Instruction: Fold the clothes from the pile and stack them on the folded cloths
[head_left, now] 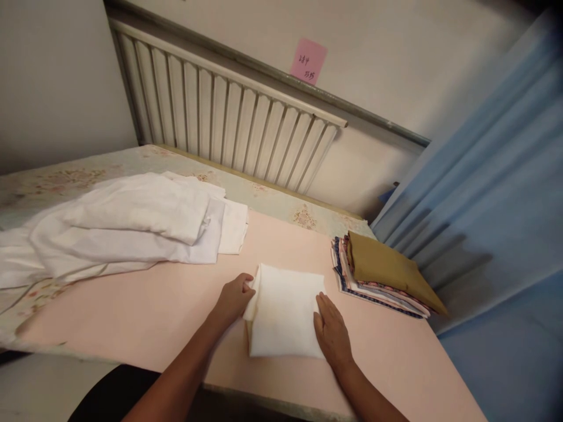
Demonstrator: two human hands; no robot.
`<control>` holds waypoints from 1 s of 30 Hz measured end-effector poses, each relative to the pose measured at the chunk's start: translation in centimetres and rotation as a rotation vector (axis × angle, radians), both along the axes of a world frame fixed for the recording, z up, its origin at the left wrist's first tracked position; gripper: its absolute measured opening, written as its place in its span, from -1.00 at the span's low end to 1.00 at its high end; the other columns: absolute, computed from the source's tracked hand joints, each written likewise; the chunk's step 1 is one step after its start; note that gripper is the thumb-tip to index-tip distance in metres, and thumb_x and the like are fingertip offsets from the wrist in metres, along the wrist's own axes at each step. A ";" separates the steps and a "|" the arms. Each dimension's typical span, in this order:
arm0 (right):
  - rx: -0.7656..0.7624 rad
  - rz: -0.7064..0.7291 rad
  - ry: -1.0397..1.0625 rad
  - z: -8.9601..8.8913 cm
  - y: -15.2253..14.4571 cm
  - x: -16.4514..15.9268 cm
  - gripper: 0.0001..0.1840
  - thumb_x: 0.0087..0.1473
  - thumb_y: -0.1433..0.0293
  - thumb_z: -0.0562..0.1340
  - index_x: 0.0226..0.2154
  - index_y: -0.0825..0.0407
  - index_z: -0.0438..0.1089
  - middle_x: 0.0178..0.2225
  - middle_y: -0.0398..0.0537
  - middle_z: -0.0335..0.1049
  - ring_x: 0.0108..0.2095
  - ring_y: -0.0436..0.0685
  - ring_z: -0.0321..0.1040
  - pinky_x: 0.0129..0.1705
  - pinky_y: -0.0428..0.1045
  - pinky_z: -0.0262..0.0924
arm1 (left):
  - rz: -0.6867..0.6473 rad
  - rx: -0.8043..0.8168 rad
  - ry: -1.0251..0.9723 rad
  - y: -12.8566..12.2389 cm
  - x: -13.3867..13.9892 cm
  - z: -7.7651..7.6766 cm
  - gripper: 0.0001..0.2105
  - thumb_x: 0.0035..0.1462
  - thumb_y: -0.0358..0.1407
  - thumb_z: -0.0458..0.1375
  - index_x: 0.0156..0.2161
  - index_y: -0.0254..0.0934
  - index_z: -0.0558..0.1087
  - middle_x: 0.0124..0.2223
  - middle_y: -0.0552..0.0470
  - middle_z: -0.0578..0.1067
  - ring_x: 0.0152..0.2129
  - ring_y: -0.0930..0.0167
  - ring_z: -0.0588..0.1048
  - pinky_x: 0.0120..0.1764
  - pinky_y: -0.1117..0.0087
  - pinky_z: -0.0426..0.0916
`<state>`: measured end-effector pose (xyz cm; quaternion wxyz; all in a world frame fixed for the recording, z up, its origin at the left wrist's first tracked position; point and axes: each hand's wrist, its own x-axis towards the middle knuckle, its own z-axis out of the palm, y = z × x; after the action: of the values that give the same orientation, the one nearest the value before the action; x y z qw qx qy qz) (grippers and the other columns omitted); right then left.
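Observation:
A folded white cloth (288, 313) lies as a flat, roughly square bundle on the pink board or sheet in front of me. At its left edge, my left hand (235, 298) pinches the layered side of the cloth between thumb and curled fingers. My right hand (333, 328) rests along the opposite edge, its fingers stretched out and touching the cloth's right side. The cloth's top face looks smooth, with the fold layers showing on the left.
A loose heap of white cloth (127, 223) lies to the left. On the right sits a stack of folded fabrics topped by a mustard-brown one (387, 266), beside a blue curtain (475, 234). Behind the flowered cover (303, 215) stands a radiator (229, 111).

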<state>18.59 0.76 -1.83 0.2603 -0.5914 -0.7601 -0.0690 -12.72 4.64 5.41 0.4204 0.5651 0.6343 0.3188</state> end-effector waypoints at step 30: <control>-0.012 0.000 0.004 0.0 0.0 0.0 -0.51 0.24 0.36 0.01 0.19 0.08 0.23 0.21 0.11 0.24 0.24 0.23 0.12 0.23 0.27 0.12 | -0.204 0.056 0.359 -0.6 -0.2 -0.5 -0.79 -0.08 -0.45 0.10 -0.32 -0.18 0.19 -0.41 0.13 0.39 -0.44 0.41 0.39 -0.42 0.42 0.16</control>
<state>18.57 0.78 -1.83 0.2582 -0.5931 -0.7600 -0.0630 -12.91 4.03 4.92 0.3150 0.6854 0.6295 0.1863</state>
